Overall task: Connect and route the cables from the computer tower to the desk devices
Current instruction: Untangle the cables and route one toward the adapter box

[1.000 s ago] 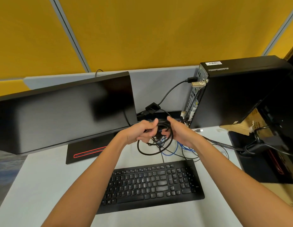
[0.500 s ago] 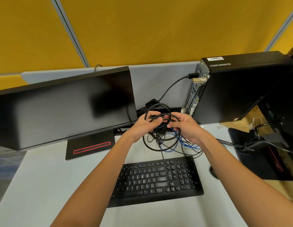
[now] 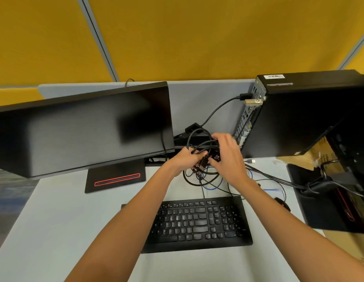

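A person's left hand (image 3: 186, 159) and right hand (image 3: 228, 157) meet above the pale tabletop (image 3: 55, 220), fingers curled around a tangled bundle of black cables (image 3: 199, 145) held between the monitor (image 3: 81, 129) and the computer tower (image 3: 307, 115). Loose loops, one of them a blue cable (image 3: 212, 187), trail down onto the tabletop just behind the black keyboard (image 3: 197, 222).
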